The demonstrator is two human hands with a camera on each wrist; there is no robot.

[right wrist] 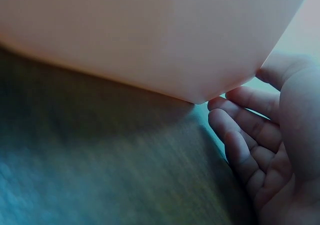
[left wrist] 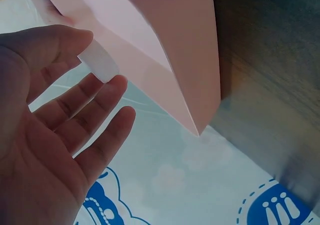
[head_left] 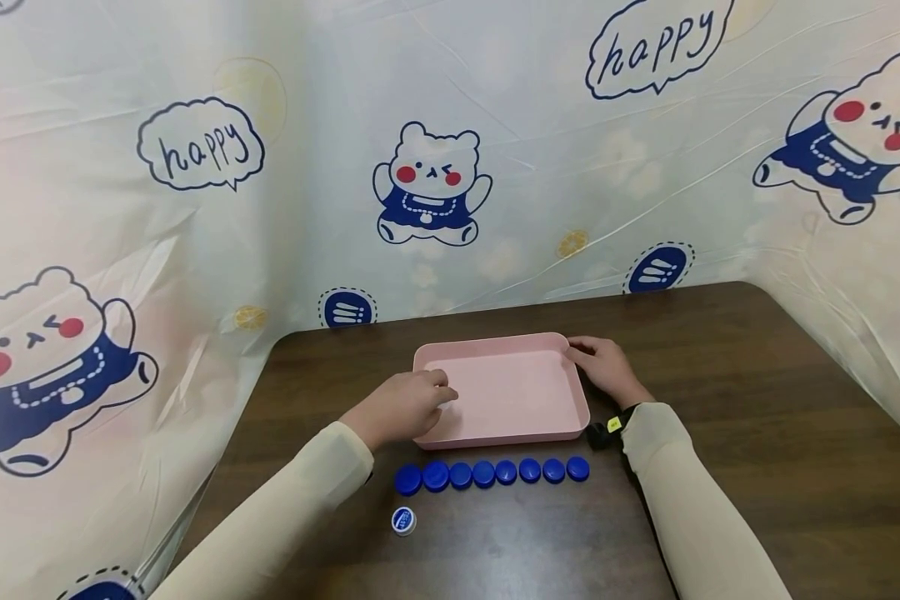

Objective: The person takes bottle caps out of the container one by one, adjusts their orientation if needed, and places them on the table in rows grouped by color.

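In the left wrist view, a small white cap (left wrist: 101, 62) is pinched between the thumb and fingers of my left hand (head_left: 403, 406). That hand is over the left side of a shallow pink tray (head_left: 513, 392), and the cap is hidden in the head view. My right hand (head_left: 607, 367) grips the tray at its far right corner, thumb on the rim and fingers bent against the outside. In front of the tray runs a row of several blue caps (head_left: 483, 474). A white cap with a blue printed top (head_left: 403, 521) lies nearer, below the row's left end.
The dark wooden table (head_left: 750, 400) carries everything. A printed curtain (head_left: 525, 192) hangs behind and along both sides of it. On the right wrist sits a black device with a yellow tag (head_left: 613, 424), its cable running along the sleeve.
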